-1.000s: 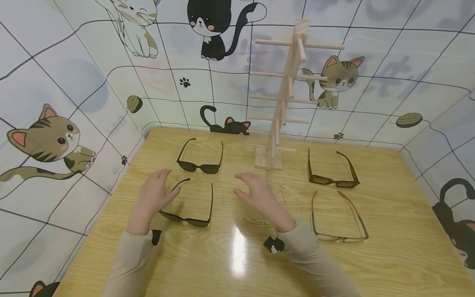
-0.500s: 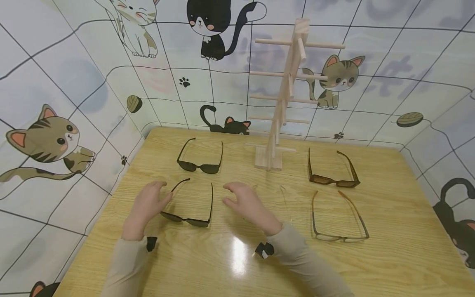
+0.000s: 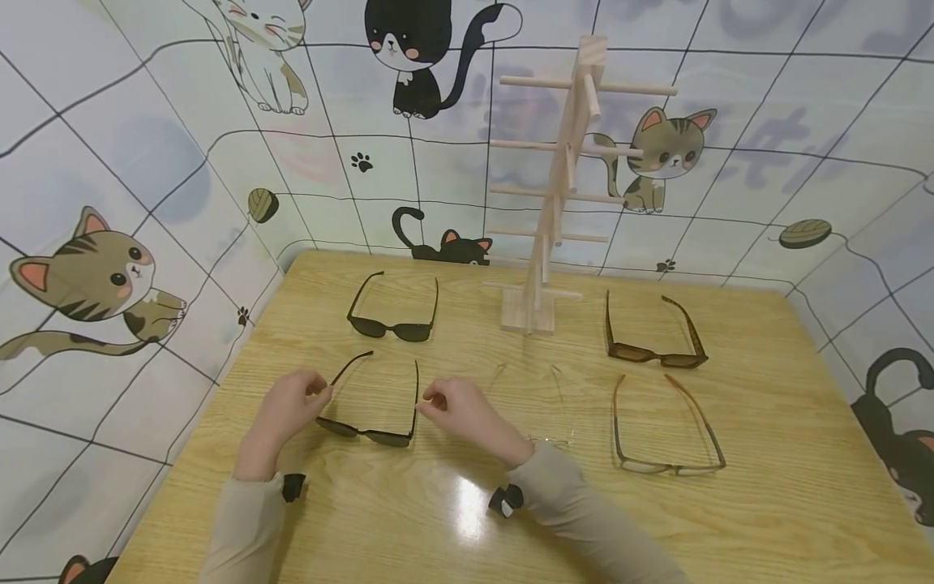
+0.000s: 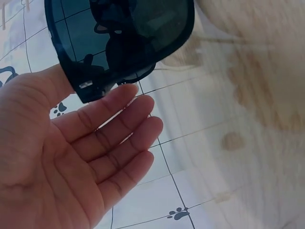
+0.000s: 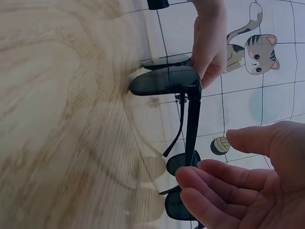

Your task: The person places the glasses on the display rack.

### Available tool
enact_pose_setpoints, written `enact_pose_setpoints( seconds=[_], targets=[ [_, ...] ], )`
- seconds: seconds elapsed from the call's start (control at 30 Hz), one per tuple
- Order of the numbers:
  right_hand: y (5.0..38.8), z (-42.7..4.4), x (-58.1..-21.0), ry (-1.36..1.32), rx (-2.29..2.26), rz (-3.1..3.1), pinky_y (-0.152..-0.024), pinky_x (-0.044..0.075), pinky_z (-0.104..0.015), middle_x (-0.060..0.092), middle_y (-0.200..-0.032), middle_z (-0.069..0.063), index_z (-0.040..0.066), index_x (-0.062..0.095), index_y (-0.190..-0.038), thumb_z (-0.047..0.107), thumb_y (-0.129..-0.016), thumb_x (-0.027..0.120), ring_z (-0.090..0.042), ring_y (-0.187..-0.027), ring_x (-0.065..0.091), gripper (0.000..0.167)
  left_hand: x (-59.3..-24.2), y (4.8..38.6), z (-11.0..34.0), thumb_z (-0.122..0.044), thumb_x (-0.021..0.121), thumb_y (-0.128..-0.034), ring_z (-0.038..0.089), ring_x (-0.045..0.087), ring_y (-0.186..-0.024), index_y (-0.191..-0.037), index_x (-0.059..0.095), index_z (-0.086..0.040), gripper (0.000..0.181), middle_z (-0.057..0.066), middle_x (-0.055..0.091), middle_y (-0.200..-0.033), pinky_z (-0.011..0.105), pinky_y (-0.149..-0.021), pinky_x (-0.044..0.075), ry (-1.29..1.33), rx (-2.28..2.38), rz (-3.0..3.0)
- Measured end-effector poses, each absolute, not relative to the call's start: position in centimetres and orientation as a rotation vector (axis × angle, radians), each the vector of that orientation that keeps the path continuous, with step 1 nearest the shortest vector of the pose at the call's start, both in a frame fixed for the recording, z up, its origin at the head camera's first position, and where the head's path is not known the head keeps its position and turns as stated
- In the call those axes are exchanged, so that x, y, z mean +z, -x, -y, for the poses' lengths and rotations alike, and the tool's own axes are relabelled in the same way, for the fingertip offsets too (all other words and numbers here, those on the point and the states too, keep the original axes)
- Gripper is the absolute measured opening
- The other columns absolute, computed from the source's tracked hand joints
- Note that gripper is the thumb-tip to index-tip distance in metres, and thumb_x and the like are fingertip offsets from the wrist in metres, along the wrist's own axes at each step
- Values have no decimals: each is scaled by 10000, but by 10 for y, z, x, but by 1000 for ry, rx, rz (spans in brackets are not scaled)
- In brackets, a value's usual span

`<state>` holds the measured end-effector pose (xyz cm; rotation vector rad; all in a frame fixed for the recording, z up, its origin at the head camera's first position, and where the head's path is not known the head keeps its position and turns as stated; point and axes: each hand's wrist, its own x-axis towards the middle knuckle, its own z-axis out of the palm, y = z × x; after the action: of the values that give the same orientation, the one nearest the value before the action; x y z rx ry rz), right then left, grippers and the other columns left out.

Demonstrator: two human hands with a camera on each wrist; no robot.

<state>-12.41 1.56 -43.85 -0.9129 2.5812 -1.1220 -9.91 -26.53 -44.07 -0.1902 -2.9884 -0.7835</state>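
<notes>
A light wood-grain table [image 3: 788,422] meets a cat-printed backdrop [image 3: 328,195], with a pegged wooden stand [image 3: 565,162] toward the rear. Black sunglasses [image 3: 388,439] lie at front left, between the hands. The right hand [image 3: 464,414] curves beside one temple, thumb and fingers apart; the left hand [image 3: 284,408] is at the other temple, its thumb tip hidden, so I cannot tell whether it pinches.

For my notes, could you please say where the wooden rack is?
In the head view, right of centre, the rack stands on the table between the rear black sunglasses and the brown sunglasses.
</notes>
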Motion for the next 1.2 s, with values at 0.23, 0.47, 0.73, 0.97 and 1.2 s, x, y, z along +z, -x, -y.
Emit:
enact_pose_setpoints(
  seconds=[0.23,0.47,0.73,0.97,1.2],
  targets=[
    [123,-11,-438,906,-1193,-2484,-500,428,-174,634,-677,-30,9,694,-790,103,-894,636,-47,-546,476,152,-443,97,267,-48,595,-870,218,585,-681,-815,657,12,102,79,642,-747,399,-627,504,221,-837,2958],
    [121,-8,-443,872,-1183,-2458,-490,410,-160,630,-656,-30,10,697,-759,109,-883,645,-29,-531,452,167,-445,97,270,-51,586,-882,177,563,-655,-834,662,18,113,65,641,-742,357,-600,487,217,-909,2958],
    [118,-4,-446,809,-1172,-2429,-443,359,-158,522,-497,42,-5,679,-676,118,-896,631,-28,-433,424,256,-447,97,271,-48,597,-881,140,500,-617,-845,673,30,114,46,618,-708,297,-556,439,193,-956,2944],
    [118,-3,-449,724,-1157,-2404,-405,285,-143,462,-438,52,-33,639,-621,146,-912,609,-21,-385,347,343,-445,96,272,-44,613,-883,151,545,-633,-842,679,49,121,65,639,-725,291,-562,464,186,-1025,2936],
    [118,-3,-446,591,-1229,-2346,-388,383,-156,626,-580,-172,-47,653,-653,124,-911,603,-159,-431,544,313,-445,94,274,-66,604,-898,159,567,-653,-884,681,54,143,86,656,-770,286,-567,472,133,-1123,2978]
  ],
)
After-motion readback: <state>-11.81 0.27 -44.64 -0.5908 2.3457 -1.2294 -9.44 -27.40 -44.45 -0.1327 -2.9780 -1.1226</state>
